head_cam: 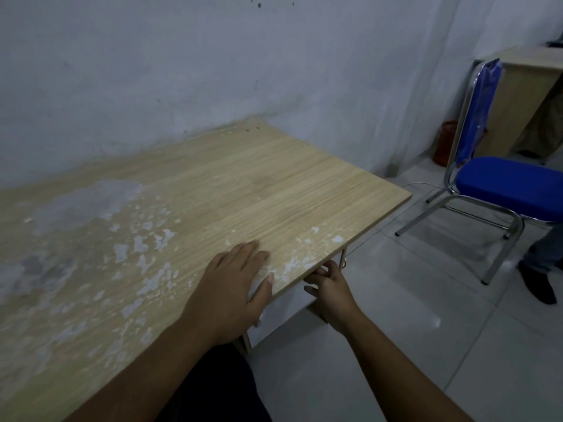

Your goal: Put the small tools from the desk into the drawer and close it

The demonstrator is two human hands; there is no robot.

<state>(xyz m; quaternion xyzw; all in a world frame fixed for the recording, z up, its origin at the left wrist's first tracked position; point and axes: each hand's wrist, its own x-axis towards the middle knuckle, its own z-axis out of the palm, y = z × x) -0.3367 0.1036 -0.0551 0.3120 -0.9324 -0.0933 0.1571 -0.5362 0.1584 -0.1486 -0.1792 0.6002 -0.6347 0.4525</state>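
Note:
A light wood desk (259, 190) with worn white patches runs along the wall. No small tools show on its top. My left hand (234, 287) lies flat, palm down, on the desk near its front right corner. My right hand (329, 284) is just below the desk's front edge at that corner, fingers curled up against the underside. The drawer itself is hidden under the desktop; only a pale panel (292, 300) shows beneath the edge.
A blue padded chair (502, 184) with a chrome frame stands to the right on the tiled floor. A person's shoe and trouser leg (539, 269) are beside it. Another wood desk (524, 95) and a red container (446, 141) stand at the back right.

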